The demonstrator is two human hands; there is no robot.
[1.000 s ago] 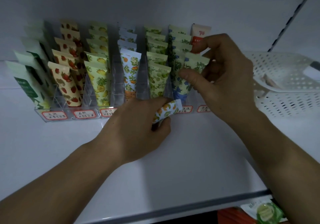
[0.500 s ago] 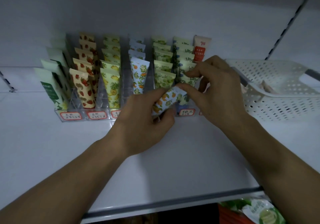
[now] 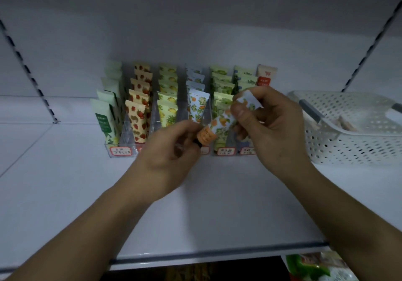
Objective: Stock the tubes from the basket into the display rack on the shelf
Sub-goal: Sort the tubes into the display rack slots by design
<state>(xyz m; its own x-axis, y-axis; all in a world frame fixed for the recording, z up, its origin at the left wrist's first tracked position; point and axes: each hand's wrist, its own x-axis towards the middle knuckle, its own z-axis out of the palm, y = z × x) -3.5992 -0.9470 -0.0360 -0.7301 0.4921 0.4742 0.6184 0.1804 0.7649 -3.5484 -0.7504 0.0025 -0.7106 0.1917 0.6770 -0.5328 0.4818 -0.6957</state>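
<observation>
Spanning the view, the white shelf (image 3: 65, 193) carries the display rack (image 3: 121, 150) at centre and the perforated basket (image 3: 348, 150) well to its right. Rows of tubes stand upright in the rack, sorted by print; the orange-print lane (image 3: 199, 108) holds fewer than its neighbours. My left hand (image 3: 171, 159) pinches the capped end of one orange-print tube (image 3: 219, 124), and my right hand (image 3: 276, 128) pinches its crimped end; both grips are closed on it, in front of the rack and clear of the shelf. The step in hand, as I judge it, is orienting this tube. Next I should probably turn it cap down and seat it in the matching lane.
</observation>
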